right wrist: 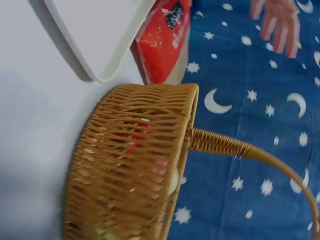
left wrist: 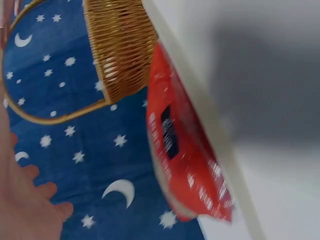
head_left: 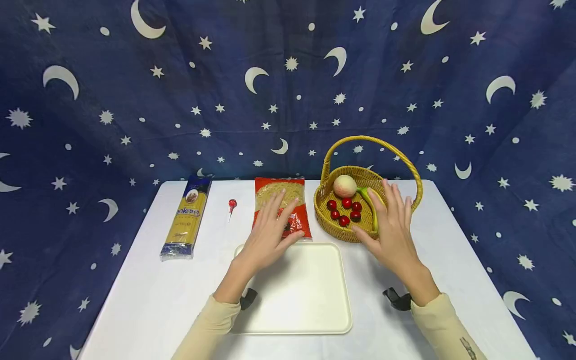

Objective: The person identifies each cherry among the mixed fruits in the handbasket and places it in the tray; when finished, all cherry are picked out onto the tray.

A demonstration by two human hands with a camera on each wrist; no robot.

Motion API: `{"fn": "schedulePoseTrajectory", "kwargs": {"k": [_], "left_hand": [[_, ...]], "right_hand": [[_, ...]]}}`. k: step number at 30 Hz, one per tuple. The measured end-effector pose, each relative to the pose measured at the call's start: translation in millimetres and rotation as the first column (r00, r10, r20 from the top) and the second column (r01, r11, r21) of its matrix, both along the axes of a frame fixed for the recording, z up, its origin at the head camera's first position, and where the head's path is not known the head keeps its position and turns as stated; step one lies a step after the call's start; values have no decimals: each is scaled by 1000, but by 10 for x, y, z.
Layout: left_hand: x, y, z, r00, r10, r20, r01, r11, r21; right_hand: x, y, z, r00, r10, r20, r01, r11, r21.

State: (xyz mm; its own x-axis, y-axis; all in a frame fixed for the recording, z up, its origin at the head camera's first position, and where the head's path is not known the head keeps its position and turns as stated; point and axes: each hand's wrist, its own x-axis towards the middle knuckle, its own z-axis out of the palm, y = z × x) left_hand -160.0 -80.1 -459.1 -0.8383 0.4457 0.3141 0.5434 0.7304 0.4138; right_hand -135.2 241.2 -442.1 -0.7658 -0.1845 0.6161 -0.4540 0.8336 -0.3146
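Observation:
Spread fingers mark my left hand, raised above the cream tray and partly covering a red pasta bag; it holds nothing. My right hand hovers with parted fingers at the near right side of the wicker basket, also without anything in it. Inside the basket lie a peach, several red cherries and a green-yellow banana, which the right hand partly hides. In the left wrist view the red bag stands behind the tray's edge.
A spaghetti pack lies at the left of the white table. Between it and the red bag is a red lollipop. The basket's tall handle arches upward. A dark blue curtain with moons and stars hangs behind.

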Motion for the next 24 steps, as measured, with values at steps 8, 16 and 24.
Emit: {"fn": "schedulePoseTrajectory", "kwargs": {"k": [8, 16, 24], "left_hand": [[-256, 377, -79, 995, -104, 10, 103, 990, 98], [-530, 652, -149, 981, -194, -13, 194, 980, 52], [-778, 954, -187, 952, -306, 19, 306, 952, 4]], "right_hand": [[93, 428, -111, 986, -145, -85, 105, 926, -363], [-9, 773, -207, 966, -203, 159, 255, 832, -492], [-136, 890, -304, 955, -124, 269, 242, 851, -466]]}}
